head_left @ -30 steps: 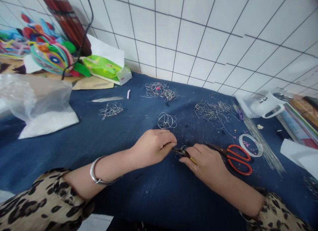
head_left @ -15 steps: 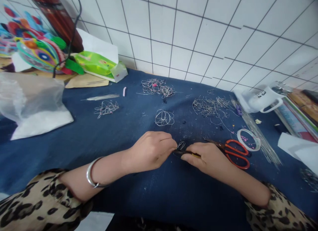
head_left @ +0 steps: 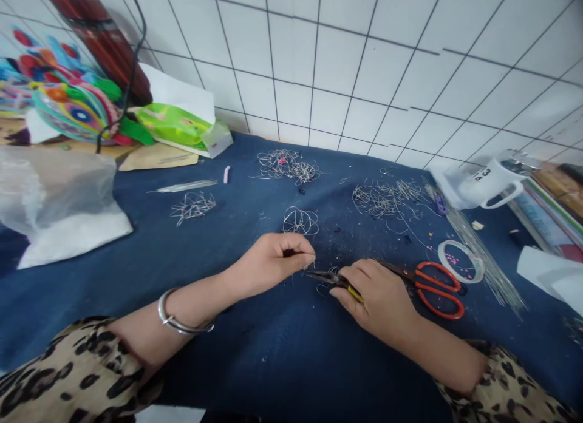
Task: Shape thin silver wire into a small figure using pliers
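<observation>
Pliers near frame centre, right hand wrapped round the yellow handle; left hand fingers pinched narrow, seemingly on a fine wire, too small to be sure; wire could slip if that pinch is loose; small wire loops by the pliers might bend if squeezed hard; left fingertips sit near the plier tips, so a nip is possible if either hand slips; wire ball just above left hand in frame could get snagged by a knuckle; pliers' nose points left, slightly up; long axis near-horizontal, dropping toward right.
</observation>
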`<control>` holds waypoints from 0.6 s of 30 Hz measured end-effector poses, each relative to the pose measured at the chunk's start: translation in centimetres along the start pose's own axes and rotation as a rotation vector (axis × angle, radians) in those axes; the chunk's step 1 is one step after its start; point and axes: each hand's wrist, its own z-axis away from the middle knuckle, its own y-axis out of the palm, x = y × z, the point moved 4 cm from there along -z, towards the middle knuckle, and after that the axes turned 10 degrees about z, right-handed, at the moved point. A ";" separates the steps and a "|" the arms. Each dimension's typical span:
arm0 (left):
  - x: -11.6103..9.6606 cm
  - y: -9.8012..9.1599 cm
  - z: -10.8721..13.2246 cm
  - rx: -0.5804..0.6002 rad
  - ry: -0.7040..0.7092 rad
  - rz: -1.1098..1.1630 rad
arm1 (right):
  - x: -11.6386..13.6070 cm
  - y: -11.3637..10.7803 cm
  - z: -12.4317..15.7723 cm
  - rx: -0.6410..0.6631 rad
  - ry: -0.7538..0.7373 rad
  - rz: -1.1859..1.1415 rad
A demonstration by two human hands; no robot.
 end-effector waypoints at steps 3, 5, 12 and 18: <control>0.3 -0.1 -0.1 -0.004 -0.022 0.058 | -0.3 0.2 0.0 0.014 -0.004 -0.007; 0.4 0.0 -0.1 -0.001 -0.022 0.063 | -0.4 0.2 -0.1 0.015 -0.001 -0.023; 0.6 0.0 -0.2 0.020 -0.080 0.210 | -0.3 0.5 -0.1 0.045 0.000 -0.054; 1.1 0.1 -0.2 0.024 -0.149 0.300 | -0.3 0.4 0.0 0.038 -0.005 -0.072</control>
